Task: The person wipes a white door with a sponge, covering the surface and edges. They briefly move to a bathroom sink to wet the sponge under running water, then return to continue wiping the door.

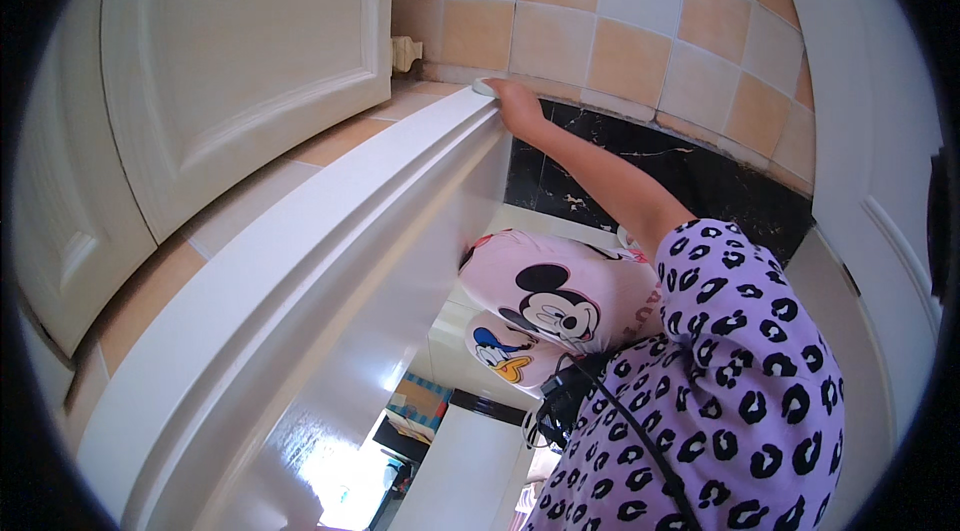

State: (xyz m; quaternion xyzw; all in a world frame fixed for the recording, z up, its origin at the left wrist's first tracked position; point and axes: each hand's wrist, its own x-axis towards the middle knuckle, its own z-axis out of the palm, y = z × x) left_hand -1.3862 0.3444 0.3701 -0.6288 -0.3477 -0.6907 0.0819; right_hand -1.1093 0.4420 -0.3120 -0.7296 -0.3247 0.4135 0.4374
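My right hand (517, 107) reaches forward to the far end of a white door frame (330, 186). Its fingers press a small pale pad (484, 87), which looks like a sponge or folded cloth, against the frame's edge. The fingers hide part of the pad. Below the wrist runs a strip of black marble (577, 171). My left hand is out of view.
Cream panelled cabinet doors (247, 43) stand at the left, near a yellowish block (406, 54). Orange and white tiles (559, 39) lie beyond the marble. A white door (862, 118) borders the right side. A black pouch (559, 403) with a cable hangs at my waist.
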